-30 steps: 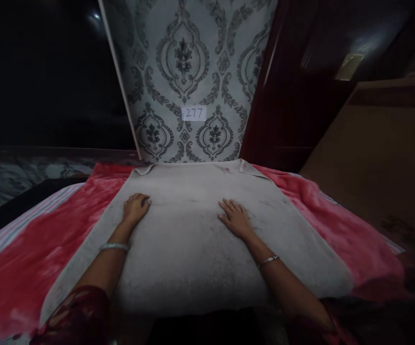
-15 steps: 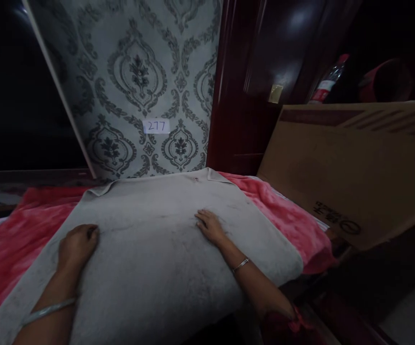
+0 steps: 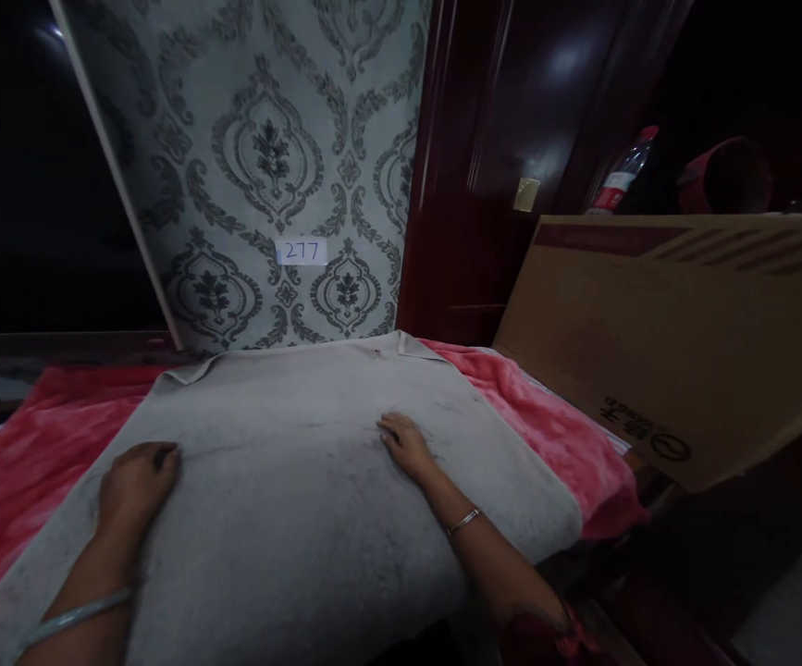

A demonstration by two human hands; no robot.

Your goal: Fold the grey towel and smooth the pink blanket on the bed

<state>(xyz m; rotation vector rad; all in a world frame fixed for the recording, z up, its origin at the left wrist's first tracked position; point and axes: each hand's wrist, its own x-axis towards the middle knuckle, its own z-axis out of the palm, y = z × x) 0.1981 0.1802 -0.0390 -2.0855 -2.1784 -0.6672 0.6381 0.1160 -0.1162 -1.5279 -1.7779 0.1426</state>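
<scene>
Grey cloth (image 3: 268, 527) under 2 hands (image 3: 135, 486) (image 3: 409, 448)

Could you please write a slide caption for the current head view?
The left hand and right hand rest on a grey cloth spread over a red blanket.

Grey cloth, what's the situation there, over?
Left hand and right hand on the grey cloth, well apart. Cloth spread over a red blanket, far corners folded over. Cardboard box off right, apart from the cloth.
</scene>
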